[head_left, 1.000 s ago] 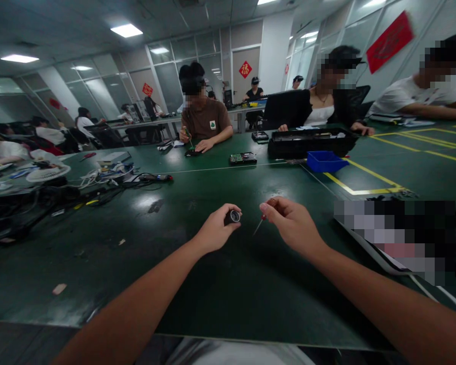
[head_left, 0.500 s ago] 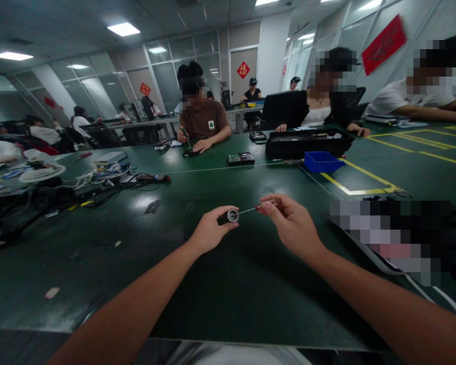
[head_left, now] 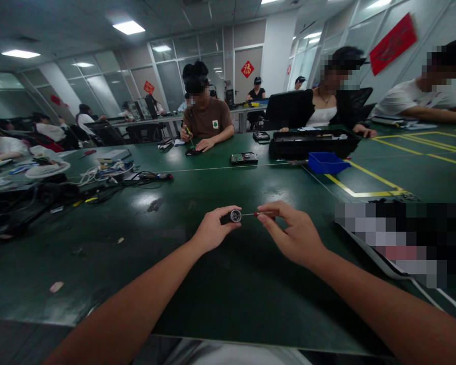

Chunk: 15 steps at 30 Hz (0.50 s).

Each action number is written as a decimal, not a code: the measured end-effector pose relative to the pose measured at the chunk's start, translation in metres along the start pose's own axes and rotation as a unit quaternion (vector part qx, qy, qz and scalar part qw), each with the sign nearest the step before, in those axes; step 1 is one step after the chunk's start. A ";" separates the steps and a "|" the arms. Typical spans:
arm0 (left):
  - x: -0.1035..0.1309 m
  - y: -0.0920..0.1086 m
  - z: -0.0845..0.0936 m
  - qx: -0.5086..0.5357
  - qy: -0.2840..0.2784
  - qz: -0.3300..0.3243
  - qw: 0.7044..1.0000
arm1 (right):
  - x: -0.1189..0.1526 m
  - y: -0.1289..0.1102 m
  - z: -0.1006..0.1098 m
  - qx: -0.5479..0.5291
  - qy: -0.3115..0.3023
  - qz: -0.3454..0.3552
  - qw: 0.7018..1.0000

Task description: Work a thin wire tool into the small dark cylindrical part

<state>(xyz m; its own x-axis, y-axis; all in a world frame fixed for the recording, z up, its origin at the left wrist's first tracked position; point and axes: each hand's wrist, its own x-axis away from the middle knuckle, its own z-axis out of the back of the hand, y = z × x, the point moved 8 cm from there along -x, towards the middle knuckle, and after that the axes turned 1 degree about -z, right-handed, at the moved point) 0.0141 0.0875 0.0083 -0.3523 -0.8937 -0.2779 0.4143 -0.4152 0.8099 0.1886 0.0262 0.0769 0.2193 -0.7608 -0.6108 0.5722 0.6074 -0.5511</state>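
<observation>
Past hands (head_left: 213, 231) closed on a cylinder (head_left: 235, 216) and screwdriver (head_left: 256, 214) sits a blue bin (head_left: 327, 162).

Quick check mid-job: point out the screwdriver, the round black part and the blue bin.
Screwdriver (head_left: 256, 214): head view, on the red front of its handle.
Round black part (head_left: 235, 216): head view, on its ringed end face.
Blue bin (head_left: 324, 167): head view, on its near side.

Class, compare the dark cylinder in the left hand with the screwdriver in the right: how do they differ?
The dark cylinder is thick, while the screwdriver has a thin shaft. The cylinder turns its round, pale-rimmed end toward the camera; the screwdriver lies sideways, its shaft pointing at the cylinder. Shared: each is held in one hand.
</observation>
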 end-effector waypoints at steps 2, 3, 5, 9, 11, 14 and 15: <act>0.000 0.000 0.000 -0.003 -0.002 0.003 1.000 | 0.001 -0.003 -0.003 -0.004 -0.022 0.023 1.000; 0.000 0.001 0.000 -0.005 -0.002 0.004 1.000 | 0.000 -0.002 -0.003 -0.003 -0.029 0.023 0.999; 0.001 0.002 0.000 -0.007 -0.004 0.004 1.000 | 0.000 0.001 -0.004 0.003 -0.037 0.002 0.999; 0.001 0.003 0.000 -0.014 -0.001 0.004 1.000 | -0.002 0.008 -0.006 0.037 -0.045 -0.046 0.997; 0.000 0.002 0.000 -0.018 0.001 0.007 1.000 | -0.002 0.007 -0.007 0.047 -0.047 -0.042 0.997; 0.000 0.001 0.002 -0.015 0.006 0.008 1.000 | -0.002 0.005 -0.008 0.039 -0.046 -0.026 0.998; -0.001 0.001 0.002 -0.014 0.008 0.008 1.000 | -0.002 0.004 -0.008 0.035 -0.047 -0.022 0.998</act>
<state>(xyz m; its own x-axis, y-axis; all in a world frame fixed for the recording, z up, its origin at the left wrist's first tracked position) 0.0130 0.0879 0.0105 -0.3310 -0.9032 -0.2732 0.4435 -0.4045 0.7998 0.1844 0.0315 0.0714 0.2647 -0.8063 -0.5290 0.6361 0.5583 -0.5326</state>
